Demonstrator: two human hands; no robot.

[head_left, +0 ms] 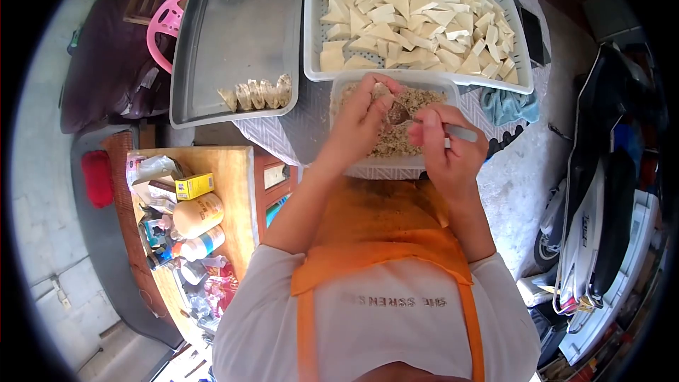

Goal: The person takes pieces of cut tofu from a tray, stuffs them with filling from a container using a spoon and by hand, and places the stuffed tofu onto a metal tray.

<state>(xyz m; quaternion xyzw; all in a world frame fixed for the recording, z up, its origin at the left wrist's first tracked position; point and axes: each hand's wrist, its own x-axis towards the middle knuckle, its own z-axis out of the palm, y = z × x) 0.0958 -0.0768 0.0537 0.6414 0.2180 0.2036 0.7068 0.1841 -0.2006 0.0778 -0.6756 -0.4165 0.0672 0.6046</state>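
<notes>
Tofu piece [382, 90] held above the filling box [385, 161].
Left fingers [363, 97] pinch it; right fingers [432, 127] grip a spoon [462, 132] over the box. Beyond the box sits a basket [312, 25] of pale wedges [417, 21]; left of the box, a metal tray [240, 21].

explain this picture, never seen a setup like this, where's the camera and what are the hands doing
There is no machine here, just a person working bare-handed. The one picture comes from a camera worn on the head, looking down past the orange apron. On the table sit a metal tray with a short row of pieces, a white crate heaped with pale wedges, and a tub of crumbly filling. Over the tub, the left hand holds a pale piece, and the right hand grips a metal utensil, probably a spoon.
</notes>
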